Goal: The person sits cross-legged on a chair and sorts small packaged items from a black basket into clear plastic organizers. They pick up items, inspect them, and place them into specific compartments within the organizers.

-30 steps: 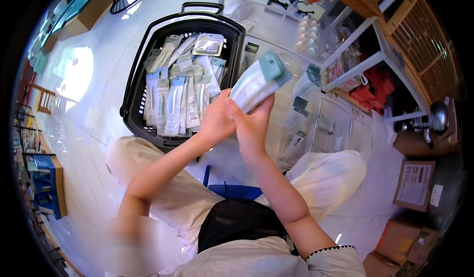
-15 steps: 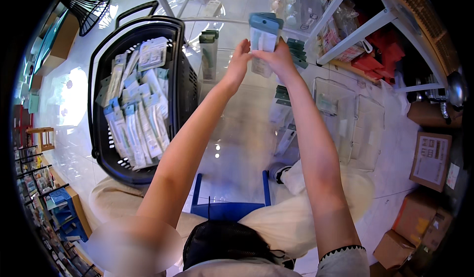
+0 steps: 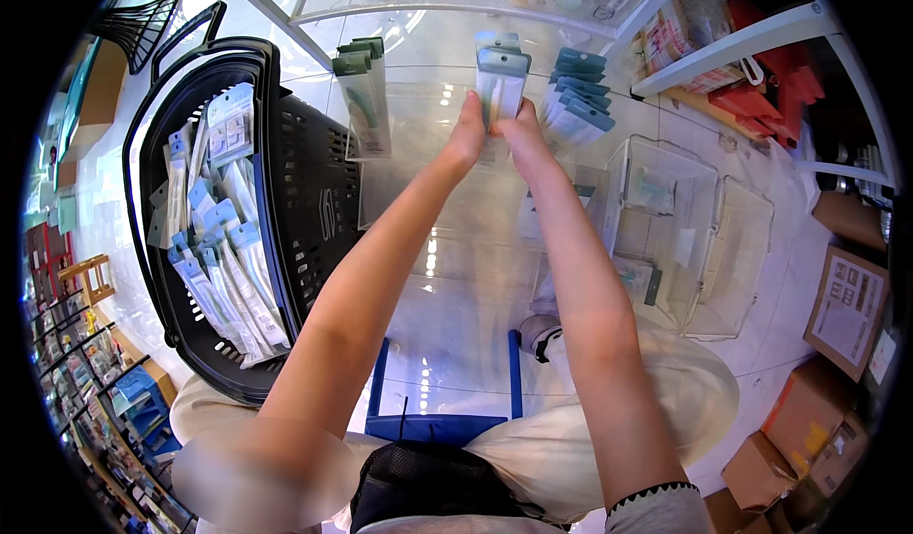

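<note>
1. While both forearms extend toward 12 o'clock, the two hands meet around a small set of flat packets, the held packets (image 3: 501, 79), with grey-blue header cards uppermost.
2. Left hand (image 3: 463, 136): closed against the packets' left edge, thumb upward; the other fingers are partly hidden.
3. Right hand (image 3: 524, 140): gripping the lower right part, thumb across the front face.
4. Clock directions below are read from the held packets, which sit upright just beyond the fingertips.
5. At 9 o'clock, near: upright packets with dark green headers (image 3: 364, 106), standing close together.
6. At 3 o'clock, just beside: a row of blue-headed packets (image 3: 577, 101), overlapping and tilted.
7. At 8 o'clock: black basket (image 3: 302, 239), perforated, handle raised, containing many loose packets (image 3: 238, 282) heaped at various angles.
8. At 4 to 5 o'clock: two clear bins (image 3: 668, 249), side by side; the nearer one has packets inside.
9. At 6 o'clock, well apart: blue stool (image 3: 437, 428), between the person's legs.
10. At 4 o'clock, far: cardboard box (image 3: 847, 296) with a pale label.
</note>
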`<control>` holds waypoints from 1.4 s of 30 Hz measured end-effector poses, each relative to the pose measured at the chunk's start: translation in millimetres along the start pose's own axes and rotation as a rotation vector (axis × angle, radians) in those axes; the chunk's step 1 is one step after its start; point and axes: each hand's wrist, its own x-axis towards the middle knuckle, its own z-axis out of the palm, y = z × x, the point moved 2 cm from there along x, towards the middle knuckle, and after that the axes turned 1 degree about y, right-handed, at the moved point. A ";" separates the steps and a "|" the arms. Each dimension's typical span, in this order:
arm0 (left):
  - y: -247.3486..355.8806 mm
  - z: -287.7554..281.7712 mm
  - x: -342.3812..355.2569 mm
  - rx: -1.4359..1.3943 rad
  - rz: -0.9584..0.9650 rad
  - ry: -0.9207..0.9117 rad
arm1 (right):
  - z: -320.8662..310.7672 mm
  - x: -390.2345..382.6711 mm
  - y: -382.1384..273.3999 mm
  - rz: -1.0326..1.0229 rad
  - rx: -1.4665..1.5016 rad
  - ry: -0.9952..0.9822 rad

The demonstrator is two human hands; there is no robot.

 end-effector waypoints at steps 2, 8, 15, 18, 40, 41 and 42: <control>-13.4 -3.2 13.5 -0.002 0.110 0.018 | 5.8 1.6 -2.6 0.040 -0.012 -0.016; -25.0 2.0 34.2 0.020 0.444 0.309 | -2.3 20.1 9.0 0.257 -0.241 -0.015; -32.0 -10.0 34.3 0.270 0.533 0.231 | 7.0 6.7 -13.7 0.122 -0.295 -0.013; -10.5 -9.4 28.6 0.381 0.628 0.338 | 5.6 -2.3 -30.5 0.167 -0.403 0.099; -15.1 -6.0 47.7 0.282 0.460 0.139 | 21.5 -12.0 0.1 -0.039 -0.197 0.188; -14.7 -2.1 45.7 0.420 0.463 0.188 | 16.5 -10.4 3.2 -0.023 -0.203 0.204; -16.6 -3.6 45.3 0.395 0.477 0.212 | 17.5 -14.3 -1.1 0.002 -0.235 0.190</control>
